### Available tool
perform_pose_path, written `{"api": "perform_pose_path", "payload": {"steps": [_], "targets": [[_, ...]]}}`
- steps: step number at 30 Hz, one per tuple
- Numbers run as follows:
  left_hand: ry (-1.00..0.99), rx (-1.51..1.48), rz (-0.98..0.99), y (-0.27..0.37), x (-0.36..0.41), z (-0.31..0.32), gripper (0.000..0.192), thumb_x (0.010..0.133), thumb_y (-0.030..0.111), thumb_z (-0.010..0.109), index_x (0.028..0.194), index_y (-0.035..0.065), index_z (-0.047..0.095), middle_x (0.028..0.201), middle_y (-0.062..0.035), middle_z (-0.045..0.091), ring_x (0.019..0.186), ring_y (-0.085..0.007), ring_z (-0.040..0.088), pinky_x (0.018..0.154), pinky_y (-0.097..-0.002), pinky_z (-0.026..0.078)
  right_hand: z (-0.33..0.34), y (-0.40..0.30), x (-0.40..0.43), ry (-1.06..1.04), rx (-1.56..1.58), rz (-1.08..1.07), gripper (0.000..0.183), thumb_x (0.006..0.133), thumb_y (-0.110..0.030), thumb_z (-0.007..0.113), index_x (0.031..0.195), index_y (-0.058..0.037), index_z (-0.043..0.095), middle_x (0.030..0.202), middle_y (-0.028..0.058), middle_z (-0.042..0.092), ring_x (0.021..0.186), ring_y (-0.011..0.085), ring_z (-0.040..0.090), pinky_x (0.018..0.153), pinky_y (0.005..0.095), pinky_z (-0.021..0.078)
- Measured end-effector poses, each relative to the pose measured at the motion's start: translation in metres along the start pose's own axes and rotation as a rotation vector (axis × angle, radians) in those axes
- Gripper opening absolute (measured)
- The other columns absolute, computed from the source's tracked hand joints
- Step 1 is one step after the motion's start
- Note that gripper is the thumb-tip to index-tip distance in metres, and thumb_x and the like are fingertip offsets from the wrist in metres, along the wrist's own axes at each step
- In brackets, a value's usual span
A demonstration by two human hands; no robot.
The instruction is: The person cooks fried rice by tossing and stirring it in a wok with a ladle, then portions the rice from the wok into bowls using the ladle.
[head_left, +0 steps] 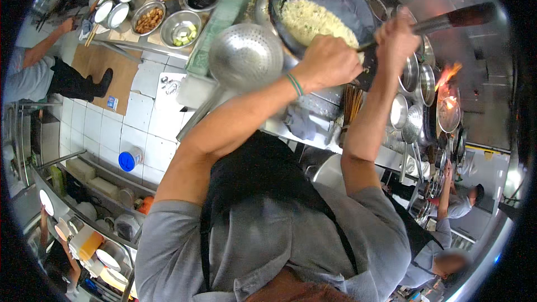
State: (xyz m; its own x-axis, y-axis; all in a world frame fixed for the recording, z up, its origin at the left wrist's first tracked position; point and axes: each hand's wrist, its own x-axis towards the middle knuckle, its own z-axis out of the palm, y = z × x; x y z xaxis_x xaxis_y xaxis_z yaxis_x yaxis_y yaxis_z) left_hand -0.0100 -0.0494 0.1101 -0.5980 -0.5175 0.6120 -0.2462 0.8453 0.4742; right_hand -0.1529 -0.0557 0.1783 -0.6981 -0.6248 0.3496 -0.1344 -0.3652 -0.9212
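Chopped, pale yellow food that looks like fried rice (319, 19) lies in a dark wok (354, 4). My left hand (333, 61) is a fist at the wok's near side and appears to grip its edge. The exact hold is hidden under the fingers. My right hand (396, 42) is closed around the shaft of a long cooking utensil with a dark handle end (472, 14). Its working end is hidden. Beside my left forearm rests a large perforated metal strainer (245, 56), and a bamboo wok brush (351, 102) stands between my arms.
At upper left are metal bowls of browned pieces (149, 20) and cut green vegetable (180, 29). Flame rises from a pan (449, 113) at right. Co-workers (455, 207) (29, 71) stand on both sides. A blue-lidded tub (131, 159) is on the tiled floor (136, 121).
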Motion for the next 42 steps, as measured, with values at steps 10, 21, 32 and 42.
{"api": "perform_pose_path", "payload": {"steps": [10,21,32,42], "targets": [[-0.255,-0.024,-0.214,-0.040,-0.036,0.043,0.031,0.078,0.023,0.054,0.052,0.0089,0.063,0.051,-0.0144,0.058,0.047,-0.0311,0.060,0.050,-0.0408,0.048,-0.044,-0.078,-0.001,-0.094,0.225,-0.400,0.032,0.093,-0.020,0.054,0.066,-0.0126,0.041,0.051,-0.0008,0.040,0.039,0.0077,0.035,0.036,0.0232,0.0259],[-0.286,-0.058,-0.101,-0.001,-0.033,0.008,0.029,0.079,0.027,0.058,0.055,0.0120,0.065,0.054,-0.0131,0.059,0.051,-0.0290,0.061,0.053,-0.0430,0.048,-0.027,0.015,0.018,-0.213,0.130,0.107,0.038,0.094,-0.026,0.057,0.063,-0.0123,0.038,0.049,-0.0027,0.029,0.038,0.0081,0.026,0.035,0.0270,0.0205],[-0.333,-0.059,-0.139,-0.013,-0.113,0.016,0.031,0.078,0.025,0.057,0.053,0.0090,0.062,0.051,-0.0140,0.058,0.046,-0.0286,0.060,0.048,-0.0412,0.047,-0.021,-0.007,0.001,-0.028,0.099,-0.099,0.033,0.095,-0.016,0.053,0.065,-0.0107,0.040,0.048,-0.0019,0.030,0.038,0.0094,0.026,0.035,0.0271,0.0230],[-0.358,-0.070,-0.160,-0.022,-0.089,0.036,0.029,0.075,0.024,0.057,0.050,0.0102,0.061,0.049,-0.0146,0.056,0.047,-0.0310,0.059,0.050,-0.0428,0.047,-0.042,0.048,0.005,-0.043,0.127,-0.249,0.035,0.095,-0.013,0.052,0.062,-0.0083,0.040,0.049,-0.0006,0.033,0.040,0.0099,0.028,0.038,0.0271,0.0232]]}}
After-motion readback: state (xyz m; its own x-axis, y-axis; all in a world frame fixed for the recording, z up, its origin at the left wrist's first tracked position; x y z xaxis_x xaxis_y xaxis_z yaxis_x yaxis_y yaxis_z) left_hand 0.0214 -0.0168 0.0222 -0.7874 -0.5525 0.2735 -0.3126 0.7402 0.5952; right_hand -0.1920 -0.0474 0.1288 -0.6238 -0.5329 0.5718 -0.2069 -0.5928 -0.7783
